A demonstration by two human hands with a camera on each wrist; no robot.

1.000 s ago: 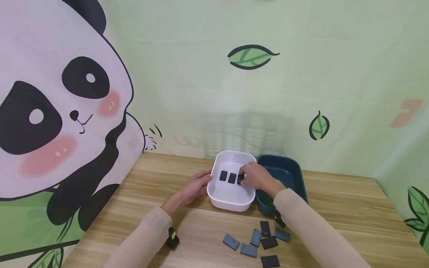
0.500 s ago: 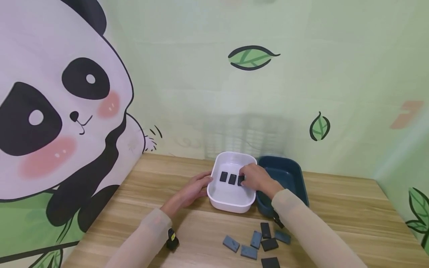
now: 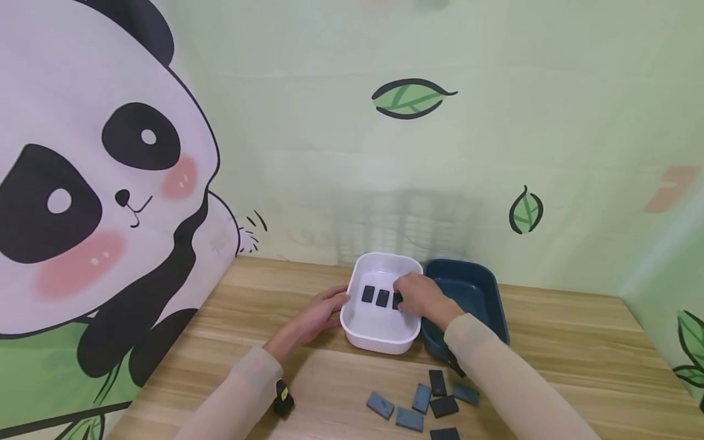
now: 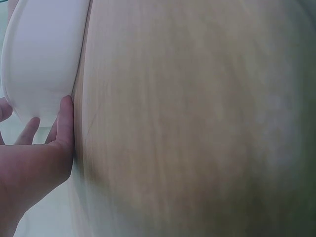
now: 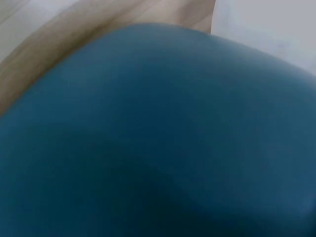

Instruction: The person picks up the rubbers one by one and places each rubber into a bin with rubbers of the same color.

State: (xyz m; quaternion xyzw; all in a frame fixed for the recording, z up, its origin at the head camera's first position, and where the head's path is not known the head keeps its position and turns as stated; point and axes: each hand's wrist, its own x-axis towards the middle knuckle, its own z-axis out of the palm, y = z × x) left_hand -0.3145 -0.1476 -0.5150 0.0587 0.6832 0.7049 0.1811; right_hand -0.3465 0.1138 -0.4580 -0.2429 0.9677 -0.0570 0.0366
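A white basin (image 3: 379, 343) stands on the wooden table in the head view. Two black rectangular tiles (image 3: 382, 298) lie apart in a row on its floor. At the right end of that row, my right hand (image 3: 420, 294) pinches a third black tile (image 3: 396, 300), partly covered by the fingers. My left hand (image 3: 320, 313) rests against the basin's left side, thumb at the rim. The left wrist view shows its fingers (image 4: 64, 121) fairly straight along the outer wall. The right wrist view holds only blurred blue surface, with no hand visible.
A dark blue basin (image 3: 497, 299) stands right beside the white one, under my right forearm. Nearer lie several loose tiles, black (image 3: 443, 406) and blue-grey (image 3: 409, 419). A panda-printed wall covering (image 3: 308, 183) rises behind the table (image 3: 566, 330).
The whole head view has shifted slightly, with the scene sitting a little lower. Both hands keep their places at the white basin, the right one still pinching the black tile.
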